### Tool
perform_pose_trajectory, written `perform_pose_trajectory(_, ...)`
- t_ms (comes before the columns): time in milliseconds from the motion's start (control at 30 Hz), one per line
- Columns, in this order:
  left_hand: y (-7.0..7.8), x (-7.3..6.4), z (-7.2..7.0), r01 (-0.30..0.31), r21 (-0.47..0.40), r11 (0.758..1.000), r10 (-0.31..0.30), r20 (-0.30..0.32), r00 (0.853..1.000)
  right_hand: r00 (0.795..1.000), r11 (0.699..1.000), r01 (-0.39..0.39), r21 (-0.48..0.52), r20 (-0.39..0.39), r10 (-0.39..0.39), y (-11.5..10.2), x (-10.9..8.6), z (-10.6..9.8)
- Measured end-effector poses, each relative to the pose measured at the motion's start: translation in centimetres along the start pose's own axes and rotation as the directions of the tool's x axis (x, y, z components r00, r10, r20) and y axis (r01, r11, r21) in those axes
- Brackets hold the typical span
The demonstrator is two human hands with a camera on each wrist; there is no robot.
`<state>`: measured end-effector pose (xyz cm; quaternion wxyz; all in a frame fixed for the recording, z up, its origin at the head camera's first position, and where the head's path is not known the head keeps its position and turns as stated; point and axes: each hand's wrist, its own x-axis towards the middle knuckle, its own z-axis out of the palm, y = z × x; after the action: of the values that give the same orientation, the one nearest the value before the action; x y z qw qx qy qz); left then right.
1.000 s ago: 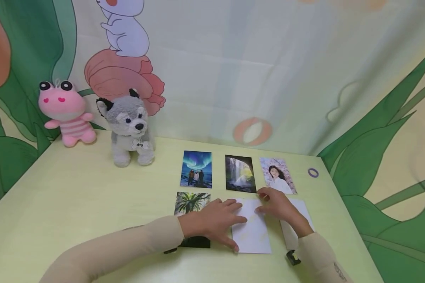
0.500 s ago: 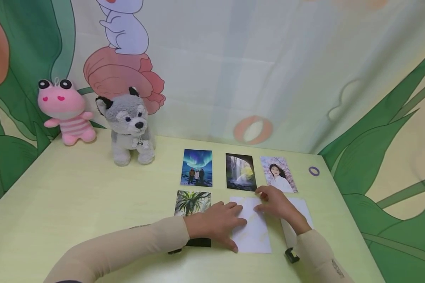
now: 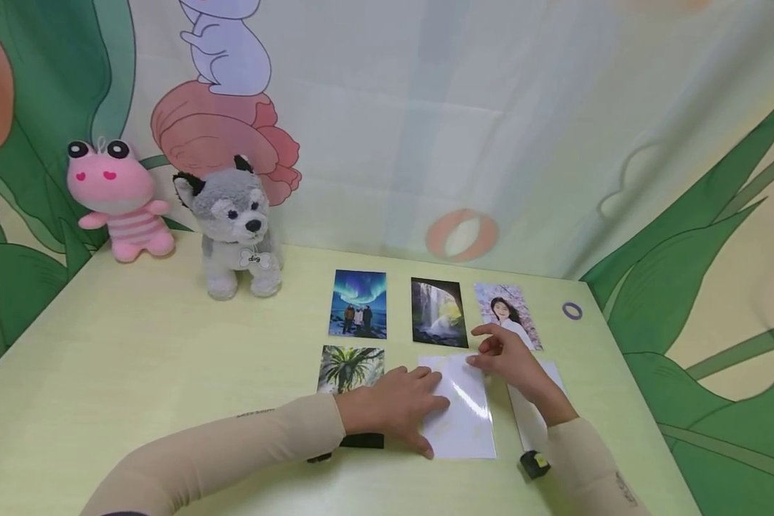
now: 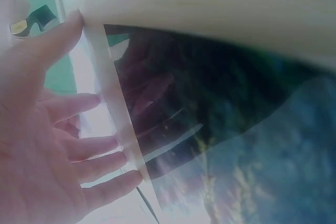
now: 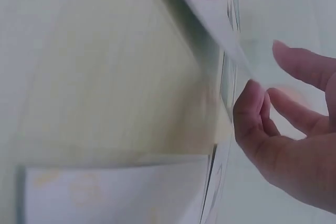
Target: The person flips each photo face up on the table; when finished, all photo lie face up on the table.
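Note:
A photo card lies white back up [image 3: 459,423] near the table's front in the head view. My left hand [image 3: 403,408] rests along its left edge with fingers spread and straight, its forearm across a palm tree photo [image 3: 351,367]. At the card's top right corner, my right hand [image 3: 512,365] pinches between thumb and index finger, the other fingers held off. The right wrist view shows the lifted card edge [image 5: 210,19] reaching those fingertips [image 5: 252,95]. A second white-backed card [image 3: 532,416] lies partly under my right hand and wrist.
Behind are an aurora photo [image 3: 358,304], a waterfall photo [image 3: 438,312] and a portrait photo [image 3: 504,304], partly covered by my right hand. A purple ring [image 3: 572,310] lies near the right edge. A plush husky [image 3: 239,229] and pink plush frog [image 3: 125,204] stand left.
My right hand has shifted slightly and now lifts the card's top right corner, which bends and catches a bright glare. My left hand stays at the left edge.

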<state>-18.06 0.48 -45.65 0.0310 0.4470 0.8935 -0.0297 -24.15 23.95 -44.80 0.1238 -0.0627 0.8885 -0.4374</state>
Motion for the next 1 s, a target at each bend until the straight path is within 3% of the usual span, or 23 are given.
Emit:
perform_pose_trajectory(300, 0.0, -0.2, -0.1, 0.002, 0.007, 1.0, -0.002, 0.004, 1.0, 0.991, 0.999, -0.021, 0.028, 0.136, 0.017, 0.4, 0.0, -0.1)
perform_pose_trajectory(667, -0.1, -0.1, -0.2, 0.017, 0.003, 1.0, -0.017, -0.013, 1.0, 0.99, 0.997, 0.012, 0.075, 0.136, -0.022, 0.3, -0.3, -0.3)
perform_pose_trajectory(1000, -0.9, -0.3, -1.2, 0.015, -0.173, 0.985, -0.024, -0.054, 0.998, 0.987, 0.95, -0.005, 0.311, 0.152, -0.044, -0.5, -0.6, -1.4)
